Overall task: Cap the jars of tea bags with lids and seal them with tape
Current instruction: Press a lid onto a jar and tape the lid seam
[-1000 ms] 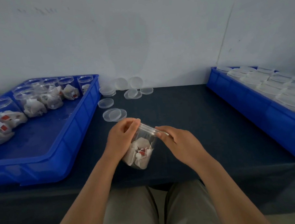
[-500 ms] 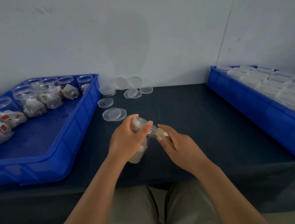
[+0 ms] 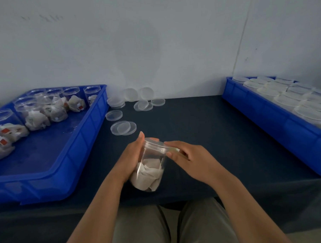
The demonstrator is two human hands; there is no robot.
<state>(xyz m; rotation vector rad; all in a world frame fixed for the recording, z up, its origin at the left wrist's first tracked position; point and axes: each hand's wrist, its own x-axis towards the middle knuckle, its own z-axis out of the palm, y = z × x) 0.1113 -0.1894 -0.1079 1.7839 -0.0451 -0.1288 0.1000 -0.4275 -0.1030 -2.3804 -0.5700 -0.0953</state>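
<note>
Jar of tea bags is being held just over the near edge of the table, between the two hands, and it is being brought more upright now. Half a second ago it was being rolled nearly onto its side with the neck hidden under fingers. Now the lid is being shown again, tipped away, with the bags slumped at the near end.

The body is being gripped by the left hand, fingers curled round the far side. At the rim a pale strip, taken to be the tape, is being pinched by the right hand between thumb and forefinger and pressed to the seam. By the look of it, the jar is being turned against the strip, so capping is being counted as done and sealing as under way. Whether the base is being rested on the table cannot be told.

Further out, loose lids are being left untouched. In the left bin open jars are being kept waiting; in the right bin lidded jars are being collected.
</note>
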